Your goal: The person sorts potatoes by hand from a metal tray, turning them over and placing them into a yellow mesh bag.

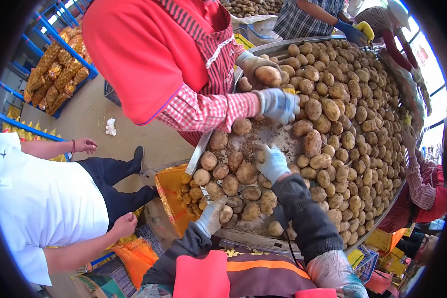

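Observation:
My left hand, in a pale work glove, is at the near left edge of the metal sorting table. Its fingers curl around a brown potato. My right hand, in a light blue and white glove, reaches over the bare, soil-strewn part of the table. The fingers of that hand are stretched out, with potatoes close by. Between my hands lie several loose potatoes. A large pile of potatoes covers the right side of the table.
Across the table, a person in red holds a large potato in gloved hands. An orange bag with small potatoes hangs at the left edge. A person in white stands left. Other workers stand around the far and right sides. Stacked filled sacks stand behind.

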A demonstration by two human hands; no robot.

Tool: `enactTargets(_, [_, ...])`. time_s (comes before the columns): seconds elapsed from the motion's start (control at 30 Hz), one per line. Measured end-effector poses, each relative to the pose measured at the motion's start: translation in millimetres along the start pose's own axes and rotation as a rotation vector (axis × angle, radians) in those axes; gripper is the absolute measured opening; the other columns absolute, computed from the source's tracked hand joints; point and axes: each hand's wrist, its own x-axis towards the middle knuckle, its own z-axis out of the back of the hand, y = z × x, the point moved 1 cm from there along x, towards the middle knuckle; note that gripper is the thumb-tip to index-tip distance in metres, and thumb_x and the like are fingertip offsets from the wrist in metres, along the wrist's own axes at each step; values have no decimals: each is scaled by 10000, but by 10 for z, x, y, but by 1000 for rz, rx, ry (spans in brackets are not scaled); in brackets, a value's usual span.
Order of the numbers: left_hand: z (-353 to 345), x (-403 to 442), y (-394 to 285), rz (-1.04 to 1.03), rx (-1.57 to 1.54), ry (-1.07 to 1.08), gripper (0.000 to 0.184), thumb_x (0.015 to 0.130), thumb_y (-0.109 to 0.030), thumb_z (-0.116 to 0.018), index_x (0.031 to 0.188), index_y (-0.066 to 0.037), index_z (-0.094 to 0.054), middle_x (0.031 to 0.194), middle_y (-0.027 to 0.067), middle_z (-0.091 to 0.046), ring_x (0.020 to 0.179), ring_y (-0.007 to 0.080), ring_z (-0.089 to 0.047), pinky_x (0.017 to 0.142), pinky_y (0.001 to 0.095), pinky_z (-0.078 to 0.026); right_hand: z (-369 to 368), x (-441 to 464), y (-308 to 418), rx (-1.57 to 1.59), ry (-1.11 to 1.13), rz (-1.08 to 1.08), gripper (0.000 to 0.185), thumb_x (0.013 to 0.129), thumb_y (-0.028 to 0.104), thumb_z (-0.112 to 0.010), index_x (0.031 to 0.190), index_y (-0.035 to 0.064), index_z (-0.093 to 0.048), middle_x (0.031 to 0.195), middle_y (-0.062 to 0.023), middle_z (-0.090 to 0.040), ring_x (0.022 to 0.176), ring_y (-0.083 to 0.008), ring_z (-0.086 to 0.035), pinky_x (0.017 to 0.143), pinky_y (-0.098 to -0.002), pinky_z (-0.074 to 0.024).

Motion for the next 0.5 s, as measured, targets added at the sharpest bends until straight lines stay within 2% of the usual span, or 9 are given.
enactTargets(0.03, [40, 10, 10, -6, -8, 0, 413, 924, -403, -497, 1109, -37, -541, 919, 78, -626, 760, 138, -617, 673, 281, -536, -21, -84, 64, -5, 3, 8, 482, 714, 200, -680, 1169, 125, -539, 1005, -200, -571, 945, -372, -568, 805, -424, -466])
enactTargets(0.1, [-203, -175, -154, -53, -131, 74, 418, 925, -397, -499, 1199, -81, -505, 956, 80, -631, 804, 155, -629, 677, 300, -541, 62, -382, 399, 323, 107, 247, 512, 734, 232, -686, 1203, 102, -528, 1050, -204, -577, 994, -356, -563, 841, -407, -458])
enactTargets(0.13, [-174, -190, -169, -22, -178, 134, 452, 924, -399, -499, 1289, -137, -447, 1002, 98, -629, 838, 181, -640, 698, 325, -551, 100, -497, 513, 311, 159, 310, 492, 750, 265, -672, 1188, 84, -538, 1048, -205, -578, 999, -355, -556, 851, -419, -448])
enactTargets(0.17, [-67, -162, -163, -23, -177, 133, 452, 924, -399, -499, 1289, -137, -447, 1002, 98, -629, 838, 181, -640, 698, 325, -551, 127, -556, 601, 297, 206, 373, 480, 766, 298, -658, 1172, 67, -549, 1045, -205, -579, 1004, -354, -548, 860, -431, -439])
enactTargets(0.23, [182, -79, -101, 86, -391, 333, 455, 929, -395, -485, 1293, -129, -416, 1094, 139, -597, 816, 246, -634, 669, 387, -550, -11, -461, 510, 153, -141, 260, 459, 803, 356, -609, 1162, 73, -561, 1162, -183, -543, 1057, -369, -521, 905, -445, -408])
enactTargets(0.33, [228, -201, -207, 42, -452, 304, 475, 922, -423, -482, 1296, -139, -412, 1143, 169, -579, 782, 275, -632, 629, 399, -546, -342, -456, 371, 83, -131, 242, 385, 810, 268, -619, 1130, 61, -565, 1158, -170, -551, 1017, -372, -546, 864, -417, -443])
enactTargets(0.4, [188, -299, -340, 26, -463, 269, 494, 903, -468, -495, 1216, -87, -469, 1095, 151, -604, 781, 260, -637, 602, 391, -544, -221, -555, 592, -47, 13, 454, 367, 802, 212, -621, 1119, 36, -561, 1125, -177, -559, 987, -373, -550, 859, -428, -442])
enactTargets(0.43, [214, -322, -367, 26, -467, 268, 494, 903, -468, -495, 1216, -87, -469, 1095, 151, -604, 781, 260, -637, 602, 391, -544, -249, -547, 648, -48, 17, 454, 367, 802, 212, -621, 1119, 36, -561, 1125, -177, -559, 987, -373, -550, 859, -428, -442])
enactTargets(0.5, [273, -350, -426, 26, -463, 315, 506, 905, -489, -475, 1208, -84, -478, 1100, 148, -601, 772, 253, -634, 618, 379, -544, -291, -477, 766, 173, 9, 406, 369, 796, 172, -624, 1129, 31, -554, 1109, -184, -555, 994, -366, -544, 857, -421, -443])
